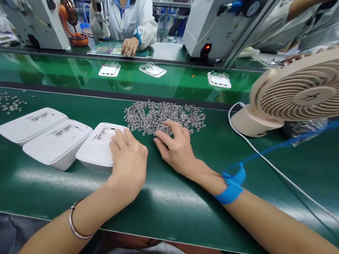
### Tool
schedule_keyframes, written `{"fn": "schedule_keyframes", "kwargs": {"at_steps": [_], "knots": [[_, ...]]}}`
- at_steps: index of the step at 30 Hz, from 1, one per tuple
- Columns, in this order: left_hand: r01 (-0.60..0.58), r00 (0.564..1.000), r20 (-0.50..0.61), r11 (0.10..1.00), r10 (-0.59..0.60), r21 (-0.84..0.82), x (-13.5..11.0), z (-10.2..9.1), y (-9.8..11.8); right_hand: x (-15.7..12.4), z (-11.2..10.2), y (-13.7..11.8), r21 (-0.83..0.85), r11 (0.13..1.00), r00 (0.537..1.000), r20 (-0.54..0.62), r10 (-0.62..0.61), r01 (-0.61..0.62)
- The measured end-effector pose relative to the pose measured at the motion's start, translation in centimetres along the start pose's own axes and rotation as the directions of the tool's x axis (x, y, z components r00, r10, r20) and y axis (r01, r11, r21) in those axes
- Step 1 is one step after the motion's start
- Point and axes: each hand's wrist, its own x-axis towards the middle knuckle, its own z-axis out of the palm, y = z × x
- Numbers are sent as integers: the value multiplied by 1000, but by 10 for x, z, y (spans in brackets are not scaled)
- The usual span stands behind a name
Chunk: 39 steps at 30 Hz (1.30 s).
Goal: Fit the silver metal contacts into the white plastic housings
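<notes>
My left hand (129, 157) is bent over the right end of a white plastic housing (94, 147), its fingers curled onto the top face and its thumb hidden. Slots with small metal contacts show in that face. Two similar housings (57, 141) lie to the left, side by side. My right hand (176, 147) is at the near edge of a wide pile of small metal clips (155, 114). Its thumb and fingers are bent but apart, and no clip is visible between them. A blue wrist strap (230, 189) circles my right wrist.
A beige fan (258, 117) with a white cable stands at the right, before a plastic bag (305, 128). More small metal parts (7, 102) lie at far left. Across the green belt, carrying white-framed circuit boards (109, 69), a co-worker's hand (130, 46) rests between two machines.
</notes>
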Motion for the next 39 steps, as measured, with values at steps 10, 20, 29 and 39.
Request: {"fn": "schedule_keyframes", "kwargs": {"at_steps": [10, 20, 29, 39], "knots": [[-249, 963, -85, 965, 255, 77, -32, 16, 24, 25, 28, -11, -26, 1000, 981, 195, 16, -11], [-362, 929, 24, 918, 370, -164, -18, 11, 12, 19, 27, -8, -17, 999, 999, -19, 30, -30], [-225, 962, 99, 946, 254, -232, 19, 17, -15, 18, 24, -2, -21, 1000, 1000, -9, 16, -17], [-161, 978, 110, 975, 179, -155, 32, 26, -21, -8, -16, 10, -51, 996, 996, 47, 74, -71]]}}
